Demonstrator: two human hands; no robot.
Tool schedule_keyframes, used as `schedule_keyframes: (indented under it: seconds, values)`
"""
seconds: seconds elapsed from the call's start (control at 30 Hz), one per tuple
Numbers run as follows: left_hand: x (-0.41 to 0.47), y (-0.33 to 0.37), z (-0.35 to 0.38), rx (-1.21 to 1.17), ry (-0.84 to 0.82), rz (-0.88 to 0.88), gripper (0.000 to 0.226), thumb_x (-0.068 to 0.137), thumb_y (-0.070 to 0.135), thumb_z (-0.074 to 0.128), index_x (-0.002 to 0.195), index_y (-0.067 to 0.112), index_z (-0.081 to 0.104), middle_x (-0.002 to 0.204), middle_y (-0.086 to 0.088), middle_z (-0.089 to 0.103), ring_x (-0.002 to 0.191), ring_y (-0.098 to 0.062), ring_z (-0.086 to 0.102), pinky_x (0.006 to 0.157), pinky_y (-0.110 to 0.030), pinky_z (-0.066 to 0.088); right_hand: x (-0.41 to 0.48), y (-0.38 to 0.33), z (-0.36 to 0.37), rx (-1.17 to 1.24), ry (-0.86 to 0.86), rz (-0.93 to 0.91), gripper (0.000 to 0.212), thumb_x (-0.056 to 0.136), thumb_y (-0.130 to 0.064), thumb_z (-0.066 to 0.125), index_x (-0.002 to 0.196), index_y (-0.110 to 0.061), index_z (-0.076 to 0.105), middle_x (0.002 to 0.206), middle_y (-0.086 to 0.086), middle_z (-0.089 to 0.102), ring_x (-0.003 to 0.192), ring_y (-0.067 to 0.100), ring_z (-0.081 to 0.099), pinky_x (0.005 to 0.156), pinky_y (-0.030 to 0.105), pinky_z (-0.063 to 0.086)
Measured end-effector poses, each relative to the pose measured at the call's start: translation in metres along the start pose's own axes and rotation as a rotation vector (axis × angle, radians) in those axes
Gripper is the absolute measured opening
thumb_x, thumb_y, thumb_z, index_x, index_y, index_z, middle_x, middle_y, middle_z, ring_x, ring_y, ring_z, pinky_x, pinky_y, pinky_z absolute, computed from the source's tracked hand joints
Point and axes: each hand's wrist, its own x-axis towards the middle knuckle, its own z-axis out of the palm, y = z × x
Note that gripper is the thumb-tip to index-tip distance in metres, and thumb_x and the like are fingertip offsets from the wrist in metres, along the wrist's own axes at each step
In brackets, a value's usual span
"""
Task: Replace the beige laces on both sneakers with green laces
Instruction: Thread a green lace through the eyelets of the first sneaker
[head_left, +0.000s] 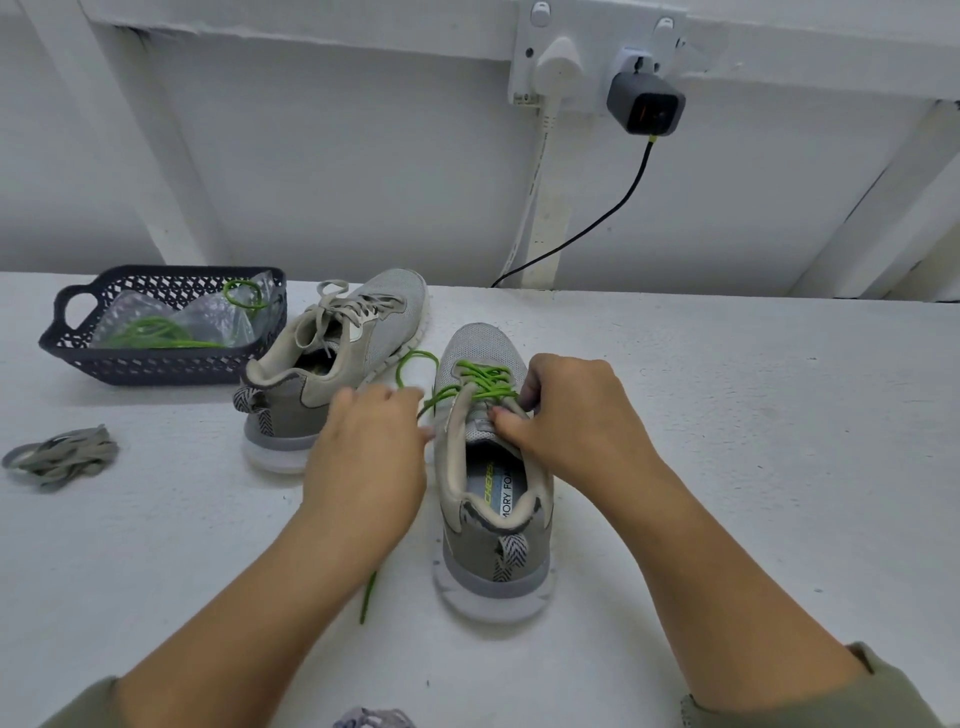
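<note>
- Head view: right hand (576, 415) pinches green lace (480, 382) over near sneaker (493, 525) tongue.
- Just left of that sneaker, left hand (369, 457) curls round a lace strand.
- Farther left stands second sneaker (337, 353), beige-laced.

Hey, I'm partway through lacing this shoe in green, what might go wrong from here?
1. The green lace has a loose end trailing under the left forearm; the arm may snag it and pull the ends uneven.
2. The left hand works close beside the beige-laced sneaker, so the slack loop may catch on it.
</note>
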Motion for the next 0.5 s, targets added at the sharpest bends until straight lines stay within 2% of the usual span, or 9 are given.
schedule_keyframes:
  seconds: [0.07,0.1,0.17,0.23,0.27,0.3,0.4,0.47,0.5]
  values:
    - [0.013,-0.001,0.002,-0.155,0.158,0.172,0.009,0.082,0.014,0.073,0.091,0.013,0.073,0.081,-0.006,0.067,0.080,-0.032,0.055,0.067,-0.039,0.046,0.000,0.000,0.002,0.015,-0.004,0.009,0.025,0.079,-0.040,0.070,0.071,-0.024,0.052,0.075,-0.002,0.062,0.076,0.018,0.057,0.063,0.031,0.048]
    - [0.016,-0.004,0.002,-0.165,0.135,0.196,0.003,0.082,0.013,0.073,0.084,0.013,0.073,0.077,-0.005,0.065,0.078,-0.031,0.055,0.064,-0.037,0.045,0.000,-0.001,0.002,0.025,-0.004,0.015,0.025,0.079,-0.040,0.070,0.070,-0.025,0.051,0.075,-0.003,0.062,0.076,0.018,0.057,0.062,0.030,0.048]
    - [0.013,-0.011,0.004,-0.103,-0.037,0.082,0.004,0.086,0.014,0.067,0.084,0.016,0.070,0.079,-0.004,0.061,0.084,-0.029,0.055,0.063,-0.031,0.037,0.000,0.000,0.003,0.047,-0.004,0.033,0.026,0.078,-0.040,0.071,0.069,-0.026,0.051,0.073,-0.004,0.061,0.075,0.017,0.057,0.061,0.030,0.047]
    - [0.001,-0.014,0.010,0.102,-0.259,-0.094,0.011,0.093,0.023,0.057,0.095,0.021,0.067,0.090,-0.004,0.059,0.095,-0.024,0.053,0.066,-0.029,0.037,0.001,0.002,0.004,0.066,-0.005,0.045,0.027,0.077,-0.040,0.071,0.068,-0.026,0.051,0.072,-0.005,0.061,0.074,0.016,0.057,0.060,0.029,0.047]
    - [-0.003,-0.013,0.011,0.126,-0.288,-0.135,0.015,0.095,0.027,0.054,0.101,0.020,0.066,0.097,-0.004,0.060,0.101,-0.024,0.052,0.070,-0.029,0.039,0.001,0.002,0.004,0.073,-0.006,0.048,0.027,0.077,-0.040,0.071,0.067,-0.026,0.050,0.072,-0.005,0.060,0.073,0.016,0.057,0.060,0.029,0.047]
    - [-0.004,-0.010,0.011,0.110,-0.259,-0.123,0.018,0.095,0.028,0.054,0.106,0.019,0.064,0.101,-0.005,0.061,0.104,-0.026,0.050,0.075,-0.031,0.040,0.001,0.002,0.005,0.079,-0.006,0.050,0.028,0.076,-0.040,0.071,0.066,-0.026,0.050,0.071,-0.005,0.060,0.073,0.016,0.057,0.059,0.029,0.046]
    - [0.008,-0.002,0.012,-0.190,0.103,0.085,0.016,0.088,0.017,0.065,0.103,0.014,0.070,0.093,-0.006,0.064,0.088,-0.031,0.053,0.076,-0.041,0.046,0.000,0.001,0.006,0.096,-0.001,0.062,0.028,0.075,-0.039,0.072,0.064,-0.025,0.050,0.067,-0.008,0.056,0.071,0.014,0.056,0.057,0.028,0.044]
    - [0.014,-0.006,0.011,-0.170,0.091,0.104,0.006,0.087,0.014,0.065,0.089,0.015,0.070,0.085,-0.004,0.063,0.086,-0.030,0.052,0.070,-0.039,0.045,0.000,0.001,0.005,0.121,0.002,0.077,0.028,0.074,-0.038,0.073,0.063,-0.025,0.050,0.065,-0.009,0.055,0.070,0.013,0.055,0.055,0.028,0.043]
    - [0.013,-0.008,0.011,-0.077,-0.026,0.035,0.008,0.089,0.015,0.062,0.090,0.017,0.069,0.087,-0.003,0.062,0.092,-0.028,0.051,0.070,-0.035,0.042,0.000,0.001,0.005,0.137,0.002,0.087,0.028,0.074,-0.037,0.073,0.063,-0.024,0.051,0.064,-0.010,0.055,0.070,0.012,0.055,0.055,0.028,0.044]
